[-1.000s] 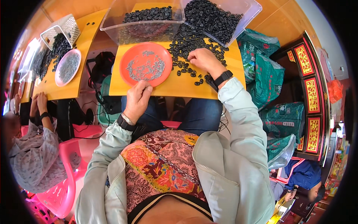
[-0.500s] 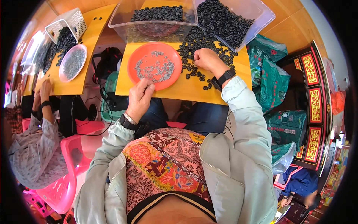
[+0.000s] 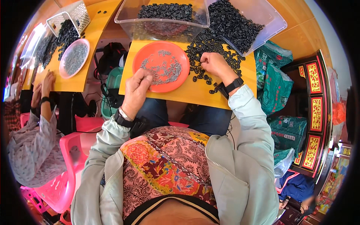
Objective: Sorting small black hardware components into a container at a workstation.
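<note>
An orange-red plate (image 3: 140, 56) lies on the yellow table, with many small grey metal pieces (image 3: 173, 71), screw-like in shape, scattered in it. My left hand (image 3: 137, 88) is at the plate's lower left rim, fingers closed with thumb against forefinger. Whatever is in that pinch is too small to make out. Right of the plate spreads a loose layer of black oval pieces (image 3: 195, 58) with holes. My right hand (image 3: 217, 64) rests among them, its fingers curled and pressed together. The fingertips' contents are hidden.
Behind the plate stands a clear plastic bin (image 3: 161, 32); a second clear bin (image 3: 275, 24), tilted, holds a heap of black pieces. Green sacks (image 3: 275, 88) stand right of the table. At left, another person's hands (image 3: 47, 80) are at a table with a pink bowl (image 3: 86, 62).
The whole view has shifted slightly. Against the plate, my left hand has moved a little up and left along the rim. My right hand stays among the black pieces, fingers still closed.
</note>
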The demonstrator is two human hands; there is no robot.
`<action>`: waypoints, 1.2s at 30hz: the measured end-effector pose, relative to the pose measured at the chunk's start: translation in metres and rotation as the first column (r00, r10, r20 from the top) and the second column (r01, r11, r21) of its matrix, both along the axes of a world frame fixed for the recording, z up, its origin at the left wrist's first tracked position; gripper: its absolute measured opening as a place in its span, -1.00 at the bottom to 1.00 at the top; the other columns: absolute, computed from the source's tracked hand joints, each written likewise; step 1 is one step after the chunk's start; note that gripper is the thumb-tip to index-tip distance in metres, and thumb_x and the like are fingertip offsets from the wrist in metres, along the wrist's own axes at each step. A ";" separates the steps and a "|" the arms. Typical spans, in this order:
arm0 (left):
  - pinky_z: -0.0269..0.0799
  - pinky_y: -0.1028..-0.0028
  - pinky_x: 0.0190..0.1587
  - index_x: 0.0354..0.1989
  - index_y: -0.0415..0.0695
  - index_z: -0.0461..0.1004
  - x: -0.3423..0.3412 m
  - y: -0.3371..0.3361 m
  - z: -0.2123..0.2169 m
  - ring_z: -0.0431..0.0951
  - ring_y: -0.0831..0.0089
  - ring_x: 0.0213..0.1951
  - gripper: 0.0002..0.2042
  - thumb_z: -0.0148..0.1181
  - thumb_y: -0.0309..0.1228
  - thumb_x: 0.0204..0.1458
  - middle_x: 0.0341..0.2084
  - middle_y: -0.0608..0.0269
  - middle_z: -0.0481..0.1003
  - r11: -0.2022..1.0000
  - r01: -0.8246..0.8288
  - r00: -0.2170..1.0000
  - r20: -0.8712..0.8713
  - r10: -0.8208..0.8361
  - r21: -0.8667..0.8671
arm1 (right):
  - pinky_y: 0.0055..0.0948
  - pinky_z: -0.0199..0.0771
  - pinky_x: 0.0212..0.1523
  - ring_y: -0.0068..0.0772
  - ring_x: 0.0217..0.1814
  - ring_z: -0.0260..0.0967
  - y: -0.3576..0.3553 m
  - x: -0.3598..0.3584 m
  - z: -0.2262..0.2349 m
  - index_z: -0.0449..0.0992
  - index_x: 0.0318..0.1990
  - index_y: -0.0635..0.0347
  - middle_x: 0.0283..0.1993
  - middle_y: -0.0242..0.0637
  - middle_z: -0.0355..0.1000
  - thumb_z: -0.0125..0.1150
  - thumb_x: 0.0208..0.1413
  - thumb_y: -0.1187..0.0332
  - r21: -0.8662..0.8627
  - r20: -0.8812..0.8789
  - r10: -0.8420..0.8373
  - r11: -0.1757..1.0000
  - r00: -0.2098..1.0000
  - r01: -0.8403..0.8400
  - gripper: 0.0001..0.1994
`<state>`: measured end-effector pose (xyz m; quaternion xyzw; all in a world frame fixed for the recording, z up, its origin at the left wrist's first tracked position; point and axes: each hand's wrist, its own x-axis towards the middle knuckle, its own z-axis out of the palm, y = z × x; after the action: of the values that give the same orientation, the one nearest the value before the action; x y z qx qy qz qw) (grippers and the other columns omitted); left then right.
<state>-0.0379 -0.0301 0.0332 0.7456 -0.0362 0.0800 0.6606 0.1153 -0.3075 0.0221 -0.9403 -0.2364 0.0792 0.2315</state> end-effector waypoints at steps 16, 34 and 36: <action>0.18 0.63 -0.51 -0.45 -0.22 0.35 -0.008 0.001 -0.005 0.29 0.66 -0.58 -0.87 -0.04 -0.46 0.10 -0.65 0.40 0.32 0.995 -0.053 0.994 -0.102 0.044 -0.081 | -0.16 0.35 -0.27 -0.01 -0.28 0.39 0.004 -0.006 -0.002 0.47 -0.36 0.20 -0.34 -0.10 0.44 0.09 -0.04 0.37 -0.119 0.096 0.030 0.993 0.995 -0.018 -0.87; 0.22 0.61 -0.53 -0.43 -0.24 0.36 -0.013 -0.004 -0.007 0.29 0.65 -0.59 -0.89 -0.02 -0.48 0.09 -0.66 0.39 0.30 0.996 -0.002 0.990 -0.144 -0.011 -0.088 | -0.39 0.42 -0.38 -0.27 -0.43 0.45 0.004 -0.031 0.016 0.52 -0.34 0.22 -0.49 -0.17 0.47 0.18 -0.09 0.42 0.229 0.013 -0.062 0.972 0.998 0.058 -0.87; 0.23 0.60 -0.53 -0.42 -0.24 0.36 -0.016 -0.008 -0.007 0.30 0.64 -0.59 -0.89 -0.02 -0.47 0.09 -0.67 0.38 0.30 0.997 0.033 0.989 -0.142 -0.042 -0.068 | -0.59 0.37 -0.42 -0.62 -0.44 0.37 0.011 -0.053 0.032 0.51 -0.26 0.28 -0.44 -0.38 0.47 0.16 -0.02 0.47 0.431 -0.288 -0.028 0.889 0.957 0.156 -0.84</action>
<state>-0.0541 -0.0381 0.0266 0.7267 0.0002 0.0149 0.6868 0.0626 -0.2969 0.0541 -0.8514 -0.1688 0.1405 0.4763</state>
